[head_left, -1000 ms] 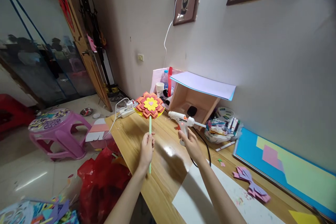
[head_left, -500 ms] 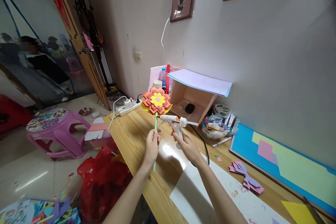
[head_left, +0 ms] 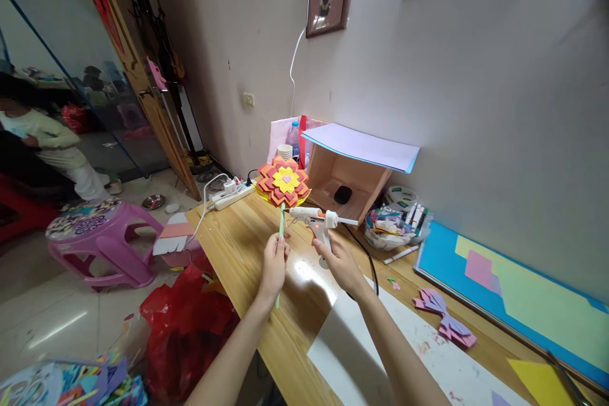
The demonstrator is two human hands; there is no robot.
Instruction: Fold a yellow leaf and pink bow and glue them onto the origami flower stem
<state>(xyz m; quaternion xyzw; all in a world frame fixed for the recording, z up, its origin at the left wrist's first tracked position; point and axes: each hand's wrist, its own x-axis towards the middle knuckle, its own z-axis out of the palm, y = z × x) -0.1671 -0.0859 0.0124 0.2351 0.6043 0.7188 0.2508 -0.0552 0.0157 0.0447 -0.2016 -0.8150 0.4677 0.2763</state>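
My left hand point(head_left: 274, 262) is closed round the green stem of a paper flower point(head_left: 284, 183), which stands upright above the table. Its layered petals are orange, red and yellow, with a small pink heart in the centre. In my right hand point(head_left: 340, 261) I grip a white hot glue gun point(head_left: 320, 222) by its handle. A small orange-red light glows on it, and a white glue stick pokes out of its back. The nozzle points left, at the stem just below the bloom; whether it touches the stem I cannot tell.
On the wooden table point(head_left: 238, 228) lie white paper point(head_left: 333, 342), a pink and purple paper bow point(head_left: 445, 317) and coloured sheets point(head_left: 518, 292). Behind are a power strip point(head_left: 233, 195), a wooden box point(head_left: 328, 177) and a basket of markers point(head_left: 390, 228). A pink stool point(head_left: 104, 241) and red bag point(head_left: 185, 330) stand left.
Both hands, the flower and the glue gun hold nearly the same pose. Beyond the glass at the left, the person in black has gone from view and a person in light clothes now shows.
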